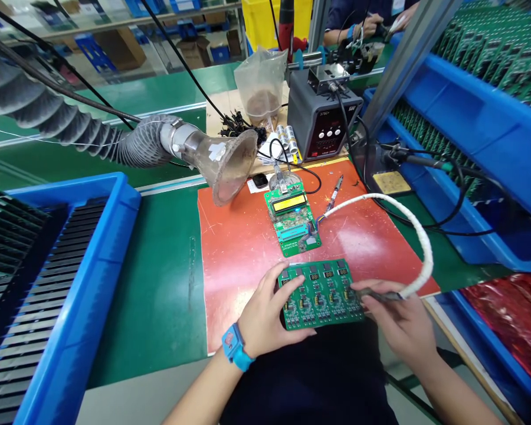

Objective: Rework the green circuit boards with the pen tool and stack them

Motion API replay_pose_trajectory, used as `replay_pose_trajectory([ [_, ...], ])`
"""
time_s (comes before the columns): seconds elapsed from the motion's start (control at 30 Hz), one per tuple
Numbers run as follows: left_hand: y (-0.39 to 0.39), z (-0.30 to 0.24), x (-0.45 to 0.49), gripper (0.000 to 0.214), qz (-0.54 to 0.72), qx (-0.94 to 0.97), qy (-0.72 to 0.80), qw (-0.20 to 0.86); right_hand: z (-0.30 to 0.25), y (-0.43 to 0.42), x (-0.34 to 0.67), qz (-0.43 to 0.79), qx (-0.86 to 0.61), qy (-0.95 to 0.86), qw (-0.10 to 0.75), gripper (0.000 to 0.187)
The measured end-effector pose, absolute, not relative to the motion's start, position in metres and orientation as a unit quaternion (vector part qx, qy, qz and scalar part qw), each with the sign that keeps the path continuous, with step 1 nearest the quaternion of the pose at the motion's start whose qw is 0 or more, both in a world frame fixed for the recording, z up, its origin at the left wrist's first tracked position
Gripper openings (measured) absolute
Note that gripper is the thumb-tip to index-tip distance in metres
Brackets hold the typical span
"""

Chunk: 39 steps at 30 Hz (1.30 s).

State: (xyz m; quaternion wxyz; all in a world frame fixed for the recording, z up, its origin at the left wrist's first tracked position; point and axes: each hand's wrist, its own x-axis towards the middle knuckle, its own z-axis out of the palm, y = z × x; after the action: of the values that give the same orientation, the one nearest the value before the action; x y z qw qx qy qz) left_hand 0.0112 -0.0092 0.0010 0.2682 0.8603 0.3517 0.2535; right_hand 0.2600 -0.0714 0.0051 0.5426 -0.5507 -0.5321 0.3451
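Note:
My left hand [268, 313] grips the left edge of a green circuit board panel [325, 295] with a row of small displays, holding it over the near edge of the red mat [239, 248]. My right hand [398, 319] is closed round a thin probe [380, 295] on a white wrapped cable [416, 236], its tip at the panel's right side. The cable runs back to a smaller green board with a yellow LCD [292, 218] lying on the mat. A blue watch [235, 347] is on my left wrist.
A fume extraction hose with a clear funnel [223, 162] hangs over the mat's far left. A soldering station [321, 121] and iron stand [384, 177] stand behind. Blue bins with racked boards lie left [71, 283] and right [482, 118]. Another person's hands [371, 23] work at the back.

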Motion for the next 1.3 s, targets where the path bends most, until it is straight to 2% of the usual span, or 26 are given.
replay_pose_trajectory([
  [1.3, -0.0126, -0.0034, 0.0108, 0.092, 0.262, 0.855, 0.368, 0.254, 0.0006, -0.0736, 0.2575, 0.338, -0.575, -0.487, 0.564, 0.012],
])
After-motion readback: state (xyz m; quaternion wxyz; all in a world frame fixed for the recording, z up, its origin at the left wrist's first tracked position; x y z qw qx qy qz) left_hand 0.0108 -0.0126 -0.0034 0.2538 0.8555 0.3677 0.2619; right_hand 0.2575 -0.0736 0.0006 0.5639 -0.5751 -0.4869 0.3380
